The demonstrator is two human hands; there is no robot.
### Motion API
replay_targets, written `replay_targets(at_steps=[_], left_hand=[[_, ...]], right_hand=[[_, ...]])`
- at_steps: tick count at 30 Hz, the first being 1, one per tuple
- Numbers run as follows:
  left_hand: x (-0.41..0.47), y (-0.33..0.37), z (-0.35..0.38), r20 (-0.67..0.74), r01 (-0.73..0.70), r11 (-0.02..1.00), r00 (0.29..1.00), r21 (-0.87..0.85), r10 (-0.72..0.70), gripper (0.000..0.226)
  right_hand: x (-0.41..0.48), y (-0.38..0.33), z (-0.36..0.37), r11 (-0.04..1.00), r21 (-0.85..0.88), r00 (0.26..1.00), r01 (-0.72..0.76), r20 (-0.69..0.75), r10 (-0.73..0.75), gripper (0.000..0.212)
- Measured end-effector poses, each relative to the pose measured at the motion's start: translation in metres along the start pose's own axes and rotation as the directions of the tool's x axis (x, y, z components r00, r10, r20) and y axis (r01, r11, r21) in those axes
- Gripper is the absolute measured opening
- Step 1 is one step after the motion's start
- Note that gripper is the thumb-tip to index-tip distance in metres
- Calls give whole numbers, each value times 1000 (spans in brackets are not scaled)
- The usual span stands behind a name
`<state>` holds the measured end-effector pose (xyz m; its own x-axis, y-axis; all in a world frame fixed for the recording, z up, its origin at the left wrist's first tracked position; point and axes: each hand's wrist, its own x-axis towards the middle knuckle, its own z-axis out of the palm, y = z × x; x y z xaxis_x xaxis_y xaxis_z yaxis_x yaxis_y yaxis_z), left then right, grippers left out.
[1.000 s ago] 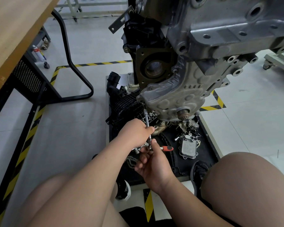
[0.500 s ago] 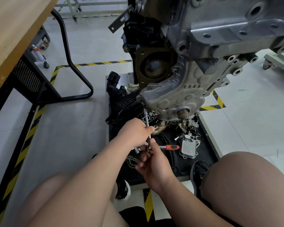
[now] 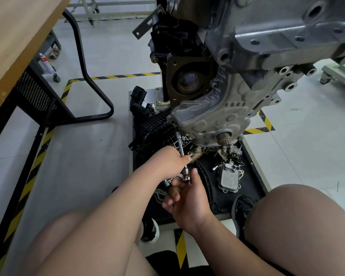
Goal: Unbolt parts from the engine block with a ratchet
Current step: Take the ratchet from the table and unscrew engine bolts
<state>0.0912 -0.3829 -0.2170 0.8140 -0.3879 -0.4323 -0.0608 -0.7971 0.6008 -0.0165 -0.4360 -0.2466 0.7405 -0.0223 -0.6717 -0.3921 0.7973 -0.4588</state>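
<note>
An engine block [image 3: 267, 46] is seen raised above the floor at the upper right, with a grey embossed cover [image 3: 217, 114] fitted on its lower face. A wooden worktop [image 3: 18, 36] is seen at the upper left, well apart from it. Beneath the block a black tray [image 3: 252, 180] is laid on the floor, and a black ribbed manifold [image 3: 153, 128] is lodged at its left side. Just below the cover's lower left corner the 2 hands are brought together: the left hand [image 3: 167, 159] is curled round the shaft of the ratchet [image 3: 181, 148], and the right hand [image 3: 187, 198] is closed round its lower end, thumb raised beside the head. A finned metal part [image 3: 229, 178] is laid on the tray right of the hands. The ratchet is held tilted, its upper tip set against the cover's edge; its handle is hidden.
</note>
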Motion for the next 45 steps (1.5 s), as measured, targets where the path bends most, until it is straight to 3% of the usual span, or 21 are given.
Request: replay_targets(at_steps=[11, 34, 45], left_hand=[[0, -1, -1, -53, -32, 997, 998, 67, 36, 48], [-4, 1, -4, -83, -24, 996, 996, 89, 31, 53], [1, 1, 0, -47, -29, 999, 999, -20, 28, 48]], right_hand=[[-2, -1, 0, 1000, -23, 1000, 7, 11, -7, 72], [3, 1, -7, 982, -138, 991, 129, 0, -130, 28], [3, -1, -5, 999, -33, 1000, 15, 7, -15, 67]])
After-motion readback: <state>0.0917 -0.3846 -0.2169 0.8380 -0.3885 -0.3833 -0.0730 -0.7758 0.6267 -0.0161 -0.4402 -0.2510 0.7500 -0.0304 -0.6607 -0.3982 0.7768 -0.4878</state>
